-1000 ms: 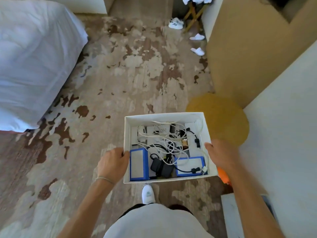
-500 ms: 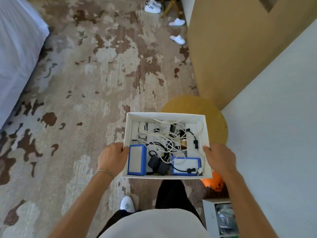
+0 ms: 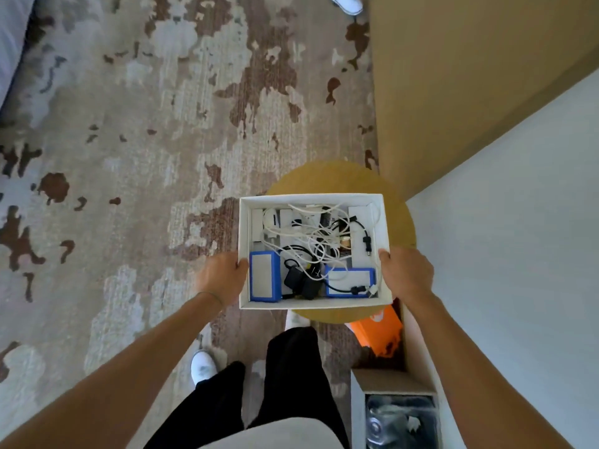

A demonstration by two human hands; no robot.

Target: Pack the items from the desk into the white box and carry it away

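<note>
I carry the white box (image 3: pixel 385 222) in front of my waist, held level above the floor. My left hand (image 3: pixel 220 277) grips its left wall and my right hand (image 3: pixel 406 273) grips its right wall, thumbs over the rim. Inside lie two blue-edged packs (image 3: pixel 264 275), tangled white cables (image 3: pixel 311 238), black adapters (image 3: pixel 303 281) and small white chargers. The fingers under the box are hidden.
A round yellow stool (image 3: pixel 398 218) stands on the floor below the box. An orange bag (image 3: pixel 377 328) and a bin with a clear liner (image 3: pixel 400 419) sit by the white wall on the right. A tan cabinet (image 3: pixel 453 76) rises ahead right. Patterned carpet lies to the left.
I have walked forward with the box. The stool has slid from beside the box to beneath it, the bed has left the view on the left, and the bin has appeared at the lower right.
</note>
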